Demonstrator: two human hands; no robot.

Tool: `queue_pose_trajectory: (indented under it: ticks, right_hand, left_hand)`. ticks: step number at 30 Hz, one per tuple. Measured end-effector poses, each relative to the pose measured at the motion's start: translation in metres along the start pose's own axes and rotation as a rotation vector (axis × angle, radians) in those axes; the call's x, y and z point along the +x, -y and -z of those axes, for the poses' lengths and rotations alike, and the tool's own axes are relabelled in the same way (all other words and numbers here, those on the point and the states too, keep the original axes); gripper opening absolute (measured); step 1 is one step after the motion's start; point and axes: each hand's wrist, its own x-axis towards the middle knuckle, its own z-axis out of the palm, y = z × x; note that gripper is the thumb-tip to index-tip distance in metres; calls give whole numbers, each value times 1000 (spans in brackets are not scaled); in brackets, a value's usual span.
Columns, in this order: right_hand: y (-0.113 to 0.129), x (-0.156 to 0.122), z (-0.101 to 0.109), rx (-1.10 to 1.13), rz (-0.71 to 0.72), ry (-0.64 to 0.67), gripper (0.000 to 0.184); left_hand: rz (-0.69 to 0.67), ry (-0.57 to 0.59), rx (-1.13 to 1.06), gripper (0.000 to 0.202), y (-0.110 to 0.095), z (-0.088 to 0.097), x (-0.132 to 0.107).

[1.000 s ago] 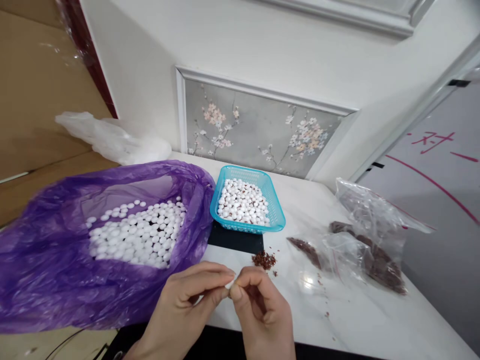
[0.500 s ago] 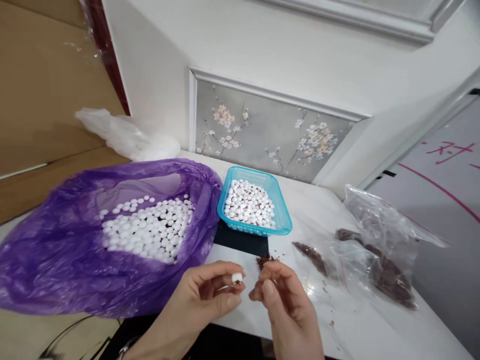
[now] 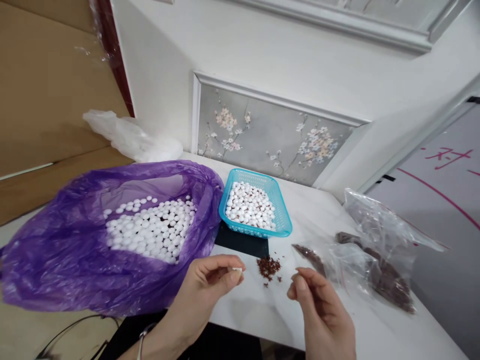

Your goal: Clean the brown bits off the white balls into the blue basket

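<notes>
My left hand pinches a small white ball between thumb and fingertips; mostly the fingers cover it. Off to the right, my right hand is closed with thumb and index finger together; whatever may be between them is too small to make out. Between the hands, on the white table, lies a little pile of reddish-brown bits. Beyond them stands a turquoise basket holding many white balls with brown bits showing among them. A purple plastic bag at the left lies open around more white balls.
Clear zip bags with brown material lie at the table's right. A black flat piece sits under the basket's front edge. Crumpled white plastic rests at back left, beside cardboard. A wall with a floral panel closes the back.
My right hand has moved right, away from my left hand, uncovering the brown pile. The ball in my left hand is now more covered by the fingers. The view has shifted slightly.
</notes>
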Motion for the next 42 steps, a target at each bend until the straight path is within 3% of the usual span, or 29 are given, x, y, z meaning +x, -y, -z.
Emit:
queue_pose_trajectory:
  ticks: [4,6,8,12,16,19,23,27,30,35,42]
  right_hand:
    - [-24,18,10,-243,74,68,36]
    - [-35,27,13,-529,184,181,33]
    - [-42,33,13,-643,229,230,28]
    - [-43,34,8,-707,258,244,21]
    - [-47,30,5,-744,277,223,24]
    - [-53,28,7,-750,271,191,23]
    - [-58,25,10,-760,249,86,26]
    - [-58,22,7,-703,230,19,24]
    - [-56,19,2,-587,243,-25,23]
    - [-51,12,-4,-339,256,65,27]
    - [-24,0,-12,-82,180,89,18]
  left_hand:
    - [16,-28,11,17,-4,-17,15]
    - [-50,-48,36,25,-10,-29,26]
    - [-127,-40,61,33,-16,-40,40]
    - [-224,-10,127,53,-25,-56,71]
    - [-305,-24,273,63,-24,-59,85]
    - [-381,-26,417,56,-32,-46,76]
    - [-483,-96,769,35,-61,-6,56]
    - [-438,-193,1114,26,-80,43,46]
    - [-365,-212,1310,25,-75,66,46]
    - [-306,-147,1460,31,-57,77,51]
    - [-268,-139,1482,28,-54,85,49]
